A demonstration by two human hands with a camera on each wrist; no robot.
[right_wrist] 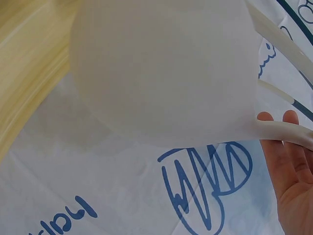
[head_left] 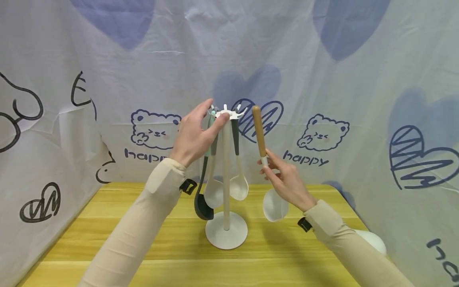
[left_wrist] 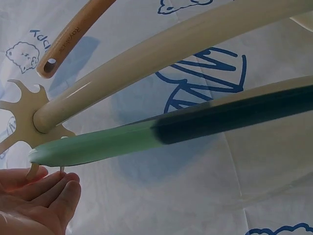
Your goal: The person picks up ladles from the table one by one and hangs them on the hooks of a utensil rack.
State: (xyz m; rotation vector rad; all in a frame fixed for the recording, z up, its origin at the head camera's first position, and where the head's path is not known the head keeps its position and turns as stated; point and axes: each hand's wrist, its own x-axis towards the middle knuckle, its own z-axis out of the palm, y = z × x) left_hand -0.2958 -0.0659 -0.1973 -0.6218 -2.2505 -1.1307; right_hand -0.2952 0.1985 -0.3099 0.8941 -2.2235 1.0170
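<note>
A white utensil rack [head_left: 226, 171] stands on the table, with a ring of hooks at its top. My left hand [head_left: 195, 133] holds that top, thumb on the hub and fingers by the hooks. On the rack hang a black ladle [head_left: 203, 207] with a green handle end [left_wrist: 98, 144], a white utensil [head_left: 214, 193] partly covered by it, and a white spoon [head_left: 239, 187] with a dark grip. Right of the rack, my right hand [head_left: 287, 179] grips a white ladle [head_left: 275, 205] low on its handle, wooden end [head_left: 259, 131] up. Its bowl [right_wrist: 166, 73] hangs above the table.
The wood-grain table [head_left: 172, 259] lies below both hands. Behind it and at both sides hangs a white cloth [head_left: 229, 52] with blue hearts and bear drawings. A white rounded object [head_left: 373, 241] sits at the right edge, partly behind my right forearm.
</note>
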